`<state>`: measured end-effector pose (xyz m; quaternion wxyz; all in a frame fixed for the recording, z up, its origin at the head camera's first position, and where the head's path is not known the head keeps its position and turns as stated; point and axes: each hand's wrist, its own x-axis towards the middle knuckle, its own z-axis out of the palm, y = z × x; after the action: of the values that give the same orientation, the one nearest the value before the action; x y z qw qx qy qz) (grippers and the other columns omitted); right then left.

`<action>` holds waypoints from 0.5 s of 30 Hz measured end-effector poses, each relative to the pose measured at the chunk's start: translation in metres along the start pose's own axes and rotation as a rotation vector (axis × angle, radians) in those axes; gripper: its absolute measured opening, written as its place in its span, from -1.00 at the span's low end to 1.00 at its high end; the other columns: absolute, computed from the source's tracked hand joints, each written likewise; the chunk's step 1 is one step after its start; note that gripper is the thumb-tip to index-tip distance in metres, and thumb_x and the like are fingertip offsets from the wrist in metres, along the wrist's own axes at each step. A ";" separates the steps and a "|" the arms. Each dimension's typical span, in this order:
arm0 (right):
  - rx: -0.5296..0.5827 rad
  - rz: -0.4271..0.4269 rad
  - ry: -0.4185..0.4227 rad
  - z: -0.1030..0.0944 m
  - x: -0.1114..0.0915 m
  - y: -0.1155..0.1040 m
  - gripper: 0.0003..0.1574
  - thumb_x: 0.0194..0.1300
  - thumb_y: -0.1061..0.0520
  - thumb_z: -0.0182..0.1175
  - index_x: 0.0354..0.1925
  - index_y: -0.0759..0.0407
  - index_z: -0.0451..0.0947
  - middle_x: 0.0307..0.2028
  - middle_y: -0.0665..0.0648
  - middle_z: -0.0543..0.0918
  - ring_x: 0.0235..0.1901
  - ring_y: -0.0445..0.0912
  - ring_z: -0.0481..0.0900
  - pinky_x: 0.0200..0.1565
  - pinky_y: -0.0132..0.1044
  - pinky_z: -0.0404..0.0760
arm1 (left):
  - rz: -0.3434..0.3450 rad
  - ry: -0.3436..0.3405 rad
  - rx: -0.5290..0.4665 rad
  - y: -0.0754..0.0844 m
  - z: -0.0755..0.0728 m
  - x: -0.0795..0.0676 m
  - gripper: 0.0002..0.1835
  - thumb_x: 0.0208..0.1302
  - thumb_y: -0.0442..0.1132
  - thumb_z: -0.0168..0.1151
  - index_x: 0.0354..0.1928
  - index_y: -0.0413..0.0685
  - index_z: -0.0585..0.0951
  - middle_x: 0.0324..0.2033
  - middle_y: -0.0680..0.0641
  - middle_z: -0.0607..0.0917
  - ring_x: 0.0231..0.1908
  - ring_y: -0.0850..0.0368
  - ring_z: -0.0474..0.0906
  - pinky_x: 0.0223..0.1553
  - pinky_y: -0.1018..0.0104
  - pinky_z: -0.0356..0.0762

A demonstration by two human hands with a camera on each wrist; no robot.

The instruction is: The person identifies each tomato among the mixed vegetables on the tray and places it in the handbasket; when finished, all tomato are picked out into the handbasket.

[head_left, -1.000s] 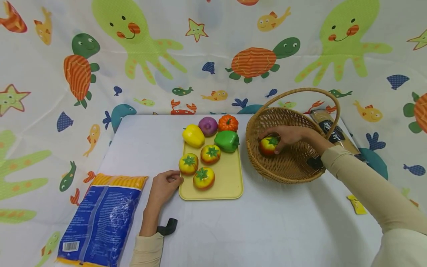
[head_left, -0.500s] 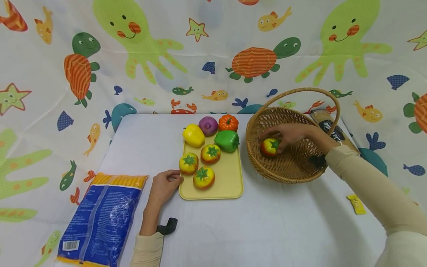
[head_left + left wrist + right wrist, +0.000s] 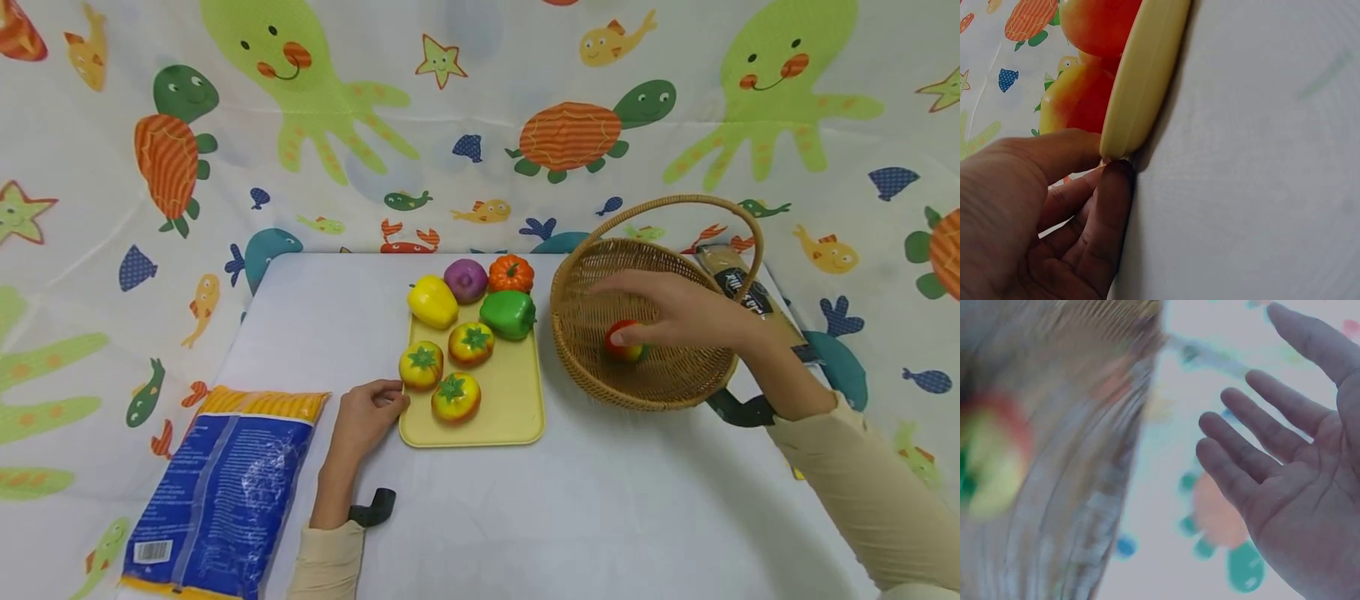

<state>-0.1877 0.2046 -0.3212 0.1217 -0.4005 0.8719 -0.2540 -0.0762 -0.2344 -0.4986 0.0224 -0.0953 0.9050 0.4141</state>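
My left hand [image 3: 369, 414] pinches the left rim of a pale yellow tray [image 3: 513, 417] between thumb and fingers; the left wrist view shows the grip on the rim [image 3: 1144, 81] up close. On the tray lie three red-and-yellow toy tomatoes [image 3: 456, 397] with green leafy tops. Above the wicker basket [image 3: 577, 283] hovers my right hand [image 3: 675, 308], its fingers straight and spread, palm bare in the right wrist view. A single toy tomato [image 3: 636, 350] lies inside the basket, partly covered by the thumb in the head view.
A yellow pepper [image 3: 432, 302], purple onion-like vegetable [image 3: 465, 281], orange pumpkin [image 3: 512, 273] and green pepper [image 3: 507, 314] sit at the tray's far end. A blue bag [image 3: 221, 492] lies left. Behind the basket is a brown packet [image 3: 738, 279]; its handle [image 3: 693, 198] arches overhead.
My right hand has let go of the toy tomato in the basket and turned and risen off it. The tomato has rolled right, red side showing. My left hand stays at the tray rim.
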 end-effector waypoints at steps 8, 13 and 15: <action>0.113 -0.153 0.110 0.061 0.005 -0.061 -0.14 0.22 -0.07 0.40 0.41 -0.02 0.32 0.35 -0.03 0.37 0.33 -0.07 0.30 0.23 0.01 0.35 | -0.001 -0.001 -0.011 0.001 -0.003 -0.001 -0.63 0.24 -0.10 0.33 0.00 -0.16 0.69 -0.38 -0.01 0.69 -0.42 0.11 0.56 -0.30 0.26 0.54; 0.256 -0.092 0.162 0.119 0.027 -0.078 -0.07 0.17 -0.22 0.41 0.41 -0.07 0.32 0.35 -0.09 0.37 0.35 -0.13 0.27 0.27 0.00 0.29 | -0.015 -0.003 -0.009 0.002 -0.003 -0.001 -0.63 0.24 -0.10 0.33 0.01 -0.17 0.69 -0.37 -0.01 0.69 -0.41 0.11 0.56 -0.31 0.27 0.53; 0.294 -0.043 0.180 0.142 0.037 -0.081 -0.04 0.13 -0.26 0.42 0.41 -0.09 0.33 0.34 -0.10 0.38 0.33 -0.15 0.29 0.26 -0.01 0.31 | -0.015 -0.008 -0.009 0.002 -0.003 -0.001 -0.62 0.24 -0.10 0.33 0.01 -0.18 0.68 -0.36 -0.01 0.69 -0.41 0.11 0.56 -0.31 0.28 0.53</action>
<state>-0.1013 0.0827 -0.3968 0.0948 -0.3725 0.8241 -0.4160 -0.0752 -0.2351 -0.4956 0.0286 -0.1008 0.9022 0.4185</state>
